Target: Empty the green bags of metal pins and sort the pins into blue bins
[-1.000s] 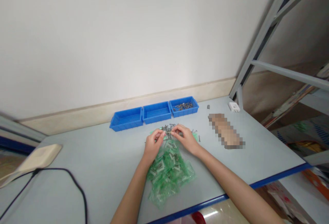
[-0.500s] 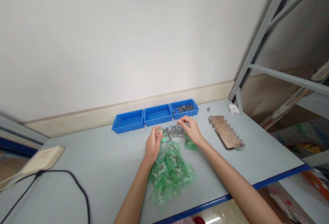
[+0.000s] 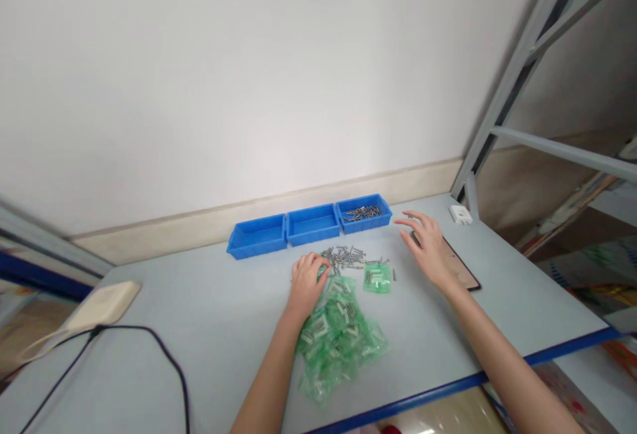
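Note:
My left hand (image 3: 307, 280) is closed on a small green plastic bag (image 3: 322, 271), mostly hidden under the fingers, at the left of a loose pile of metal screws (image 3: 343, 257). Below it lies a heap of green plastic bags (image 3: 341, 338) with metal pieces inside. A single green bag (image 3: 377, 278) rests flat to the right of the heap, a short metal pin (image 3: 394, 275) beside it. My right hand (image 3: 426, 247) hovers with fingers spread over the far end of a phone-like flat object (image 3: 460, 268), and nothing shows between the fingers.
Three blue bins stand in a row along the wall: a left bin (image 3: 257, 248), a middle bin (image 3: 313, 235) and a right bin (image 3: 365, 223) holding metal screws. A white adapter (image 3: 460, 214) sits back right. A pale box (image 3: 102, 306) and black cable (image 3: 159, 341) lie left.
My right hand has moved right, away from the screws, and its pinched fingers have spread. My left hand stays by the pile, turned more palm-down. The view has shifted slightly.

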Demonstrator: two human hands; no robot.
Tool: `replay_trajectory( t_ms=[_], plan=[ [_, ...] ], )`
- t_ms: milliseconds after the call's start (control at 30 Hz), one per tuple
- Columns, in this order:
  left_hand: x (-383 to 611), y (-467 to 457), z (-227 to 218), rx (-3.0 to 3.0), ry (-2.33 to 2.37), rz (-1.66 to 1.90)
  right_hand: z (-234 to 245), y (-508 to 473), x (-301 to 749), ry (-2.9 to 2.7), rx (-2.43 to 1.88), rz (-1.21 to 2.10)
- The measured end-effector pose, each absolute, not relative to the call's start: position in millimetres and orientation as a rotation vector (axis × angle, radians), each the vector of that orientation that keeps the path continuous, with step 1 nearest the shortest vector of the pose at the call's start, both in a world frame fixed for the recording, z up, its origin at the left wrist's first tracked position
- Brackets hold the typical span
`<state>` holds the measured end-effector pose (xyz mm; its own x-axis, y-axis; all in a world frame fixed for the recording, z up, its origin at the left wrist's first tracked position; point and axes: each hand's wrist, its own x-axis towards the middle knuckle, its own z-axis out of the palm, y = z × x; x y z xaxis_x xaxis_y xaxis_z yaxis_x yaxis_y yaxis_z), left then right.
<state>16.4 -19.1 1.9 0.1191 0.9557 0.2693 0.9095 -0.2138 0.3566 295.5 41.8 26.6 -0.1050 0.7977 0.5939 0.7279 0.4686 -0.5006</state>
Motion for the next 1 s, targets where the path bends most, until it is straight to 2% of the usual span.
replay_trajectory(
  t_ms=[233, 600, 1000],
  plan=[
    [16.6, -16.5, -0.8, 2.338, 1.859, 0.689, -12.8, -31.6, 400.3, -1.757, -1.49, 0.019],
    [14.4, -13.7, -7.0, 2.408, 1.888, 0.716, -27.4, -46.6, 414.7, -1.83, -1.566, 0.007],
    [20.8, -14.2, 4.1, 2.44, 1.679, 1.274, -20.3, -22.2, 425.9, -1.736, -1.568, 0.1]
  ],
)
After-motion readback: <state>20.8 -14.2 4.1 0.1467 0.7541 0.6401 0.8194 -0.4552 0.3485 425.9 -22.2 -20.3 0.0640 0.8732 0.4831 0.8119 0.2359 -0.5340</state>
